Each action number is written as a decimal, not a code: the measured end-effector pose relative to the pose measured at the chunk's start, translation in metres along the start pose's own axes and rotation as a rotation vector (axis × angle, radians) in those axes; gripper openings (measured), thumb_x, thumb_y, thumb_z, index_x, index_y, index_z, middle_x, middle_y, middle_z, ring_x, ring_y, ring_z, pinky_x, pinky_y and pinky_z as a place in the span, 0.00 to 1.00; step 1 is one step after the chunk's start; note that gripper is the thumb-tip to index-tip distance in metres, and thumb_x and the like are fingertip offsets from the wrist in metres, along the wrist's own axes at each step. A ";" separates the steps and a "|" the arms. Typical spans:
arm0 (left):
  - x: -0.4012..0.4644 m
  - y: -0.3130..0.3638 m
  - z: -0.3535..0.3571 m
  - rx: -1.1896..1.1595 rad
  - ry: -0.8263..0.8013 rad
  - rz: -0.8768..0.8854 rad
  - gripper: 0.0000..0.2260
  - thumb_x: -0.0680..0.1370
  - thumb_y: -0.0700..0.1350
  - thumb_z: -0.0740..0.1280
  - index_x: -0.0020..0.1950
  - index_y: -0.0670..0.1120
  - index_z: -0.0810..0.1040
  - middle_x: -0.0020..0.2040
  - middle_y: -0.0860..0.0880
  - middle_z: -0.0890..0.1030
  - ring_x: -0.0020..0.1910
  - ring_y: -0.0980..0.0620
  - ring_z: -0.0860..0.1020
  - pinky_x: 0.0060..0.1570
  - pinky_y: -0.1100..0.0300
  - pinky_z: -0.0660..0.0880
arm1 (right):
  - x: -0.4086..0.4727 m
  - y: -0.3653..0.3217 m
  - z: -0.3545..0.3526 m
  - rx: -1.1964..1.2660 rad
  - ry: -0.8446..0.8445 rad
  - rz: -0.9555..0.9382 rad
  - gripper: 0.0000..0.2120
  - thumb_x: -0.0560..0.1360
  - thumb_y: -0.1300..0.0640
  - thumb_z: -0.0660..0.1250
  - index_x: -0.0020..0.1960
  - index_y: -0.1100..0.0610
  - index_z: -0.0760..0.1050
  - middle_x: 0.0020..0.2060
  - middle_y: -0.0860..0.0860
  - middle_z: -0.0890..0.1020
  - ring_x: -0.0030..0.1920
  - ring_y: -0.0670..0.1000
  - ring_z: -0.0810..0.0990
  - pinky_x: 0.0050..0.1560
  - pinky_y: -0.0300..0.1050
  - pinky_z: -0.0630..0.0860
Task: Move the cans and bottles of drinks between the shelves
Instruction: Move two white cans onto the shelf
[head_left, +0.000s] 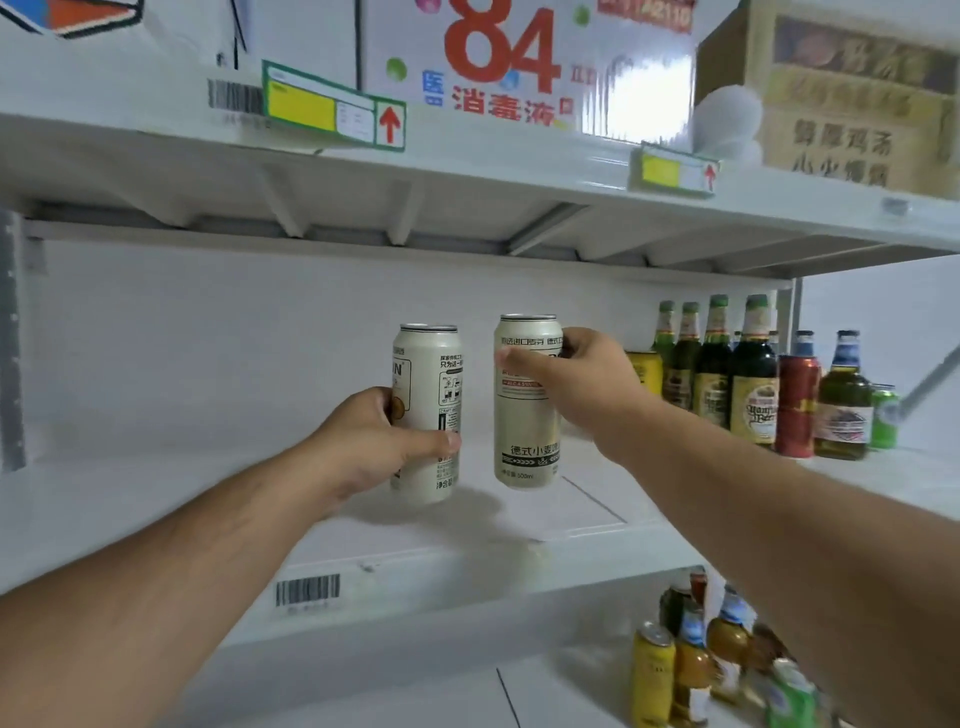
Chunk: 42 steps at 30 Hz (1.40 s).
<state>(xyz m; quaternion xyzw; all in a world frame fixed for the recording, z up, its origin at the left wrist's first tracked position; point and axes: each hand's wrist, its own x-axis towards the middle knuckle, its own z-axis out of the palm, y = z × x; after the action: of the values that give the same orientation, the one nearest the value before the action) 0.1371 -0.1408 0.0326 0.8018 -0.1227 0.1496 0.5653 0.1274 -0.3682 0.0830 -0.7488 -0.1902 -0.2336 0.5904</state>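
My left hand (363, 447) grips a tall cream beer can (431, 395) around its lower half, upright, just above the white middle shelf (156, 499). My right hand (587, 384) holds a second cream can (524, 431) near its top, upright, beside the first and slightly above the shelf. At the right of the same shelf stand several green and brown beer bottles (753, 374), a red can (797, 405), a yellow can (644, 369) and a green can (883, 415). More bottles and cans (696, 665) stand on the lower shelf at the right.
The upper shelf (467, 171) hangs close above, carrying a white box printed "84" (504, 57) and a brown carton (852, 98). Price tags (332, 109) clip to its edge. A barcode sticker (307, 590) marks the middle shelf's front lip.
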 end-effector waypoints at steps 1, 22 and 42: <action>-0.002 0.006 0.016 -0.008 0.001 -0.002 0.18 0.67 0.44 0.83 0.54 0.48 0.84 0.46 0.54 0.89 0.45 0.53 0.87 0.46 0.55 0.79 | -0.003 0.003 -0.016 -0.013 0.006 0.012 0.13 0.67 0.46 0.79 0.44 0.51 0.82 0.35 0.44 0.86 0.34 0.43 0.85 0.30 0.36 0.77; 0.063 0.029 0.136 0.010 0.057 -0.009 0.21 0.66 0.45 0.84 0.56 0.49 0.82 0.48 0.53 0.88 0.48 0.52 0.87 0.47 0.54 0.81 | 0.077 0.091 -0.104 -0.073 0.113 0.086 0.14 0.66 0.45 0.80 0.44 0.51 0.82 0.35 0.46 0.85 0.31 0.42 0.83 0.24 0.34 0.73; 0.138 0.007 0.132 0.073 0.071 -0.045 0.18 0.68 0.45 0.83 0.56 0.49 0.85 0.48 0.52 0.89 0.48 0.52 0.87 0.56 0.48 0.81 | 0.209 0.185 -0.062 -0.082 0.093 0.228 0.22 0.67 0.46 0.78 0.55 0.55 0.79 0.47 0.51 0.84 0.46 0.53 0.83 0.43 0.43 0.75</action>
<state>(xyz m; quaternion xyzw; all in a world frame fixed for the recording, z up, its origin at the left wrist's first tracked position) 0.2752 -0.2717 0.0490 0.8186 -0.0790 0.1698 0.5429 0.3940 -0.4691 0.0676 -0.7776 -0.0664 -0.2070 0.5900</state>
